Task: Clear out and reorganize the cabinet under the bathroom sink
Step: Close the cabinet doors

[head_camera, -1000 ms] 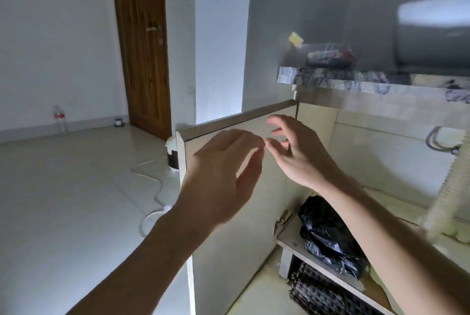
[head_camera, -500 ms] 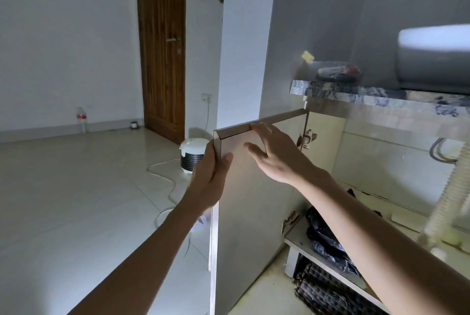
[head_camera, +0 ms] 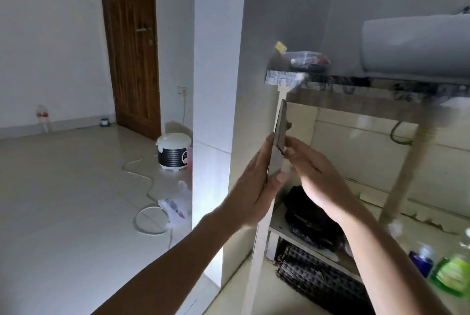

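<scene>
Cabinet door point(head_camera: 264, 213) is swung wide open, seen edge-on, long axis vertical, sandwiched between both hands. Left hand point(head_camera: 256, 187) lies flat on its outer face, right hand point(head_camera: 309, 175) grips the inner edge. Behind: shelf point(head_camera: 305, 241) with black bag point(head_camera: 305, 210), drain hose point(head_camera: 407, 167), bottles point(head_camera: 447, 269) crowding the right.

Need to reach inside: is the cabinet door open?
Open: the cabinet door stands edge-on, swung wide, shelf exposed.
</scene>
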Motion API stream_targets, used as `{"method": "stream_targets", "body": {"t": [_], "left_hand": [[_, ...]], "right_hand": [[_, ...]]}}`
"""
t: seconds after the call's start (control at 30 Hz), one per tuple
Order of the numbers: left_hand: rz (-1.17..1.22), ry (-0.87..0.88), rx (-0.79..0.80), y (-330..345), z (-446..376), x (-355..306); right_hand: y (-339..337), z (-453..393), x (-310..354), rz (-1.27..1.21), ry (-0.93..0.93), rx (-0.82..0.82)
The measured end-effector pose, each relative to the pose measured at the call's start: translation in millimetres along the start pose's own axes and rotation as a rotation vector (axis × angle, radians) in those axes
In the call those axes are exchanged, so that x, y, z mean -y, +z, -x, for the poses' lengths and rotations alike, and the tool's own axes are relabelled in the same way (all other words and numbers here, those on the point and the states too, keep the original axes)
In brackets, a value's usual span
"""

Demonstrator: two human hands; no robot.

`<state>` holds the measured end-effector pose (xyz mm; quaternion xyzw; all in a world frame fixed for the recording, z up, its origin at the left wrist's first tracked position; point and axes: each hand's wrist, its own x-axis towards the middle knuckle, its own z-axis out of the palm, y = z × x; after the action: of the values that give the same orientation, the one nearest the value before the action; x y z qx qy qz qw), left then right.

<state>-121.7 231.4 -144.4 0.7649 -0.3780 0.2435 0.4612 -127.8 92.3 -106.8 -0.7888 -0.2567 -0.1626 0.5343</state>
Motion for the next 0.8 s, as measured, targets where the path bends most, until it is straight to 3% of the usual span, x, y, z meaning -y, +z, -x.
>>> {"method": "stream_targets", "body": {"t": [0.13,0.27,0.33,0.5,0.67,0.8], "left_hand": [[-0.218,0.13,0.132,39,-22,-12],[-0.439,0.2,0.179,96,-48,-30],[-0.453,0.24,0.165,126,-58,-34],[-0.427,0.235,0.093,166,-93,-27],[-0.331,0.188,-0.023,181,-122,-26],[-0.31,0.214,-0.048,196,-144,-19]], "right_hand": [[-34,55,-33,-0.43,0.125,-0.209],[-60,106,-71,-0.53,0.229,-0.489],[-70,122,-77,-0.455,0.232,-0.565],[-69,140,-101,0.036,0.347,-0.573],[-63,121,-142,0.283,0.363,-0.818],[-78,100,-158,0.424,0.417,-0.882]]}}
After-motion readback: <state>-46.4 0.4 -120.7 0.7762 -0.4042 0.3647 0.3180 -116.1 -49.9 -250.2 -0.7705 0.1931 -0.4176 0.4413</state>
